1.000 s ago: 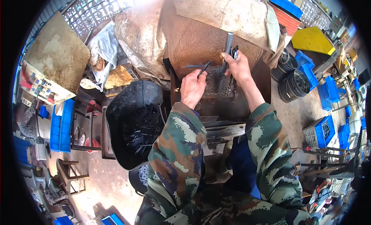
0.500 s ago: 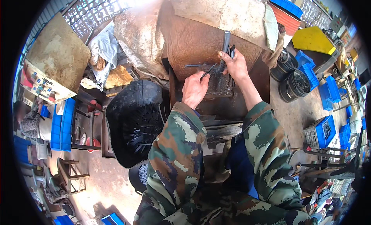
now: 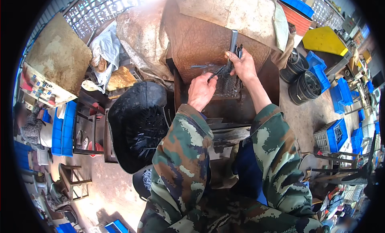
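Note:
My left hand [image 3: 202,90] pinches a thin dark strip [image 3: 214,74] that slants up and right, its far end at the foot of an upright grey metal bar [image 3: 234,40]. My right hand [image 3: 244,68] is closed around several thin dark strips [image 3: 239,51], with the thumb reaching to the bar. Both hands are over a dirty, wet-looking metal work surface [image 3: 226,92] in front of a stained brown sheet [image 3: 196,44]. Behind my left hand, a loose bluish strip [image 3: 198,66] lies by the sheet. The fingertips of my left hand are partly hidden.
On the left stands a large black container [image 3: 138,88] with many dark strips inside. To the right are black buckets [image 3: 306,88] and blue crates [image 3: 341,96]. A fan [image 3: 363,173] stands at the right edge. A person [image 3: 32,127] is at the far left.
The strip in my left hand has swung lower and forward, its end now against the foot of the bar. My right hand keeps its hold on the bundle.

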A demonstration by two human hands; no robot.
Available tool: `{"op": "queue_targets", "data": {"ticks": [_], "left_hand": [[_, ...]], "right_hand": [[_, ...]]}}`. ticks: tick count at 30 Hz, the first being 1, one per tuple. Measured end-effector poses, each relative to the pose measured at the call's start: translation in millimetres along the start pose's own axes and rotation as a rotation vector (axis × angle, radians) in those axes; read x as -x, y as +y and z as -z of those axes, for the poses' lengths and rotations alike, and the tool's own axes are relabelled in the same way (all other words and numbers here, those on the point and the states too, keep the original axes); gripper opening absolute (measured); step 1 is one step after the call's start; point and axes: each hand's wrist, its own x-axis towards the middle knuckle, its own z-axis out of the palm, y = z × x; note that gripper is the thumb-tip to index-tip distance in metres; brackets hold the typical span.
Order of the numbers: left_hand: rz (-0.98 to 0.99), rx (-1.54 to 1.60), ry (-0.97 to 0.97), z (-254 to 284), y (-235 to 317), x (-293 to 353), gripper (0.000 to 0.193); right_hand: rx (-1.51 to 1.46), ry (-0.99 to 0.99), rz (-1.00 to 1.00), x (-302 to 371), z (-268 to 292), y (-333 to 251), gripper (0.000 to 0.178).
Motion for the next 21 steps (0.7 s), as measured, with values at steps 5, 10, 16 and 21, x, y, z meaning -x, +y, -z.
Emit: {"op": "queue_targets", "data": {"ticks": [5, 10, 16, 21], "left_hand": [[0.012, 0.007, -0.009, -0.3, 1.2, 0.4, 0.022], [-0.004, -0.004, -0.002, 0.0, 1.0, 1.2, 0.021], [0.006, -0.004, -0.013, -1.6, 2.8, 2.0, 0.021], [-0.038, -0.016, 0.007, -0.7, -0.5, 2.5, 0.021]], "right_hand": [[-0.005, 0.001, 0.015, -1.1, 0.8, 2.2, 0.025], [0.005, 0.011, 0.006, 1.0, -0.2, -0.9, 0.025], [0.067, 0.034, 0.056, 1.9, 1.1, 1.3, 0.031], [0.118, 0.028, 0.045, 3.6, 2.3, -2.6, 0.033]]}}
